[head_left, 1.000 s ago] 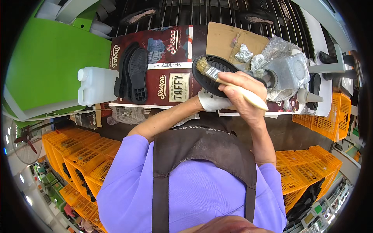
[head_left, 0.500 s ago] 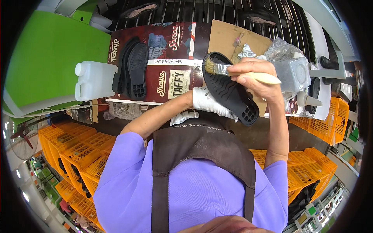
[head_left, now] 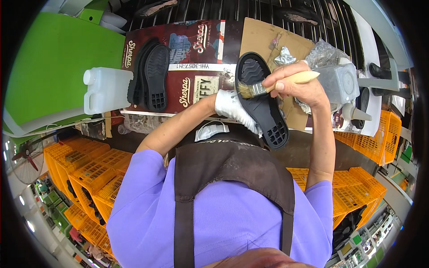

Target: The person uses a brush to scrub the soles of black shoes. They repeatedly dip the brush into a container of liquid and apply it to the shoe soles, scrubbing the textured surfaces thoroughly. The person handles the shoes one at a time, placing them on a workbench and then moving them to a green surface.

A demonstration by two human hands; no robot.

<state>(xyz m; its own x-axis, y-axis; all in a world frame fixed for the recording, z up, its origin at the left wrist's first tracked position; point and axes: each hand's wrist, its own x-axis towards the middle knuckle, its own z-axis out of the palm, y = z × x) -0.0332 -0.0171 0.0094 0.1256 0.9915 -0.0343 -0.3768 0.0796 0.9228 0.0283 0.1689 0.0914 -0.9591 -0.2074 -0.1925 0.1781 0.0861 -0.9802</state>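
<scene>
My left hand [head_left: 235,110], in a white glove, holds a black shoe sole [head_left: 258,99] from its left side. Its fingertips are mostly hidden behind the sole. The tread faces up, with wavy grooves at the far end and square pockets at the near end. Bare, my right hand [head_left: 298,85] is closed round the pale wooden handle of a flat paintbrush [head_left: 268,88]. The bristles touch the sole's left edge near its middle. Farther left, more black soles [head_left: 155,78] lie side by side on the dark red printed cardboard [head_left: 181,96].
A white plastic jug [head_left: 107,91] stands left of the soles, beside a green panel [head_left: 67,67]. On the right are brown cardboard [head_left: 257,35], a clear square container [head_left: 337,82] and a nozzle bottle [head_left: 355,112]. Metal rollers [head_left: 214,9] run along the back. Orange crates [head_left: 85,174] flank me.
The brush has moved nearer to me along the sole's left edge, from the far end toward the middle. The sole has turned more upright, its near end shifting left.
</scene>
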